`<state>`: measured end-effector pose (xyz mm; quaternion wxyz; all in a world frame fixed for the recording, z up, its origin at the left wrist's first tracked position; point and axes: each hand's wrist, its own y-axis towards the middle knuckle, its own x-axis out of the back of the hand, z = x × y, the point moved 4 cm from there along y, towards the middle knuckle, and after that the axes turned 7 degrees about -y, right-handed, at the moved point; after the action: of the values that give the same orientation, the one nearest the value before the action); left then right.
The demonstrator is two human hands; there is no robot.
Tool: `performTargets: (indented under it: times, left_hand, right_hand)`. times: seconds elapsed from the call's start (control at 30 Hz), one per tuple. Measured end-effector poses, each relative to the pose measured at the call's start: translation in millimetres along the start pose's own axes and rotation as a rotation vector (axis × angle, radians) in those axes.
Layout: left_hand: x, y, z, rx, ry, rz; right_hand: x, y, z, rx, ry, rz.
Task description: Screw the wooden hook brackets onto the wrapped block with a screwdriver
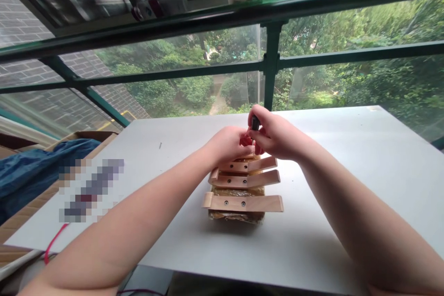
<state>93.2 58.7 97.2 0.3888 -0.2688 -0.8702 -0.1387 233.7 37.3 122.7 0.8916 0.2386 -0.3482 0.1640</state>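
My right hand (272,132) is wrapped round the black handle of a screwdriver (255,122), which stands about upright with its tip pointing down. Beside the tip, my left hand (236,142) has its fingers pinched together; what they hold is hidden. Both hands are at the far end of a block (237,216) wrapped in brownish tape. Across its top lie several wooden hooks, the nearest hook (262,203) with two dark screws (243,203) in it. Behind it are a second hook (262,179) and a third hook (263,163), also with screws.
The block rests on a white table (312,240). A loose screw (160,145) lies at the table's left. A blurred-out object (92,192) with a red cord (53,243) is nearer. Cardboard boxes with blue cloth (62,152) stand left; a green railing (272,67) runs behind.
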Motion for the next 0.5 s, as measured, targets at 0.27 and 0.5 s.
performTargets:
  times: [0.27,0.5]
  left_hand:
    - [-2.2,-2.4,-2.0,-0.024,0.007,-0.066]
    - [-0.7,-1.7,-6.9,-0.019,0.096,-0.095]
  right_hand:
    - [4.7,-0.3,-5.8,-0.003,-0.084,-0.107]
    - [4.1,-1.1,-6.8,-0.025,-0.055,-0.136]
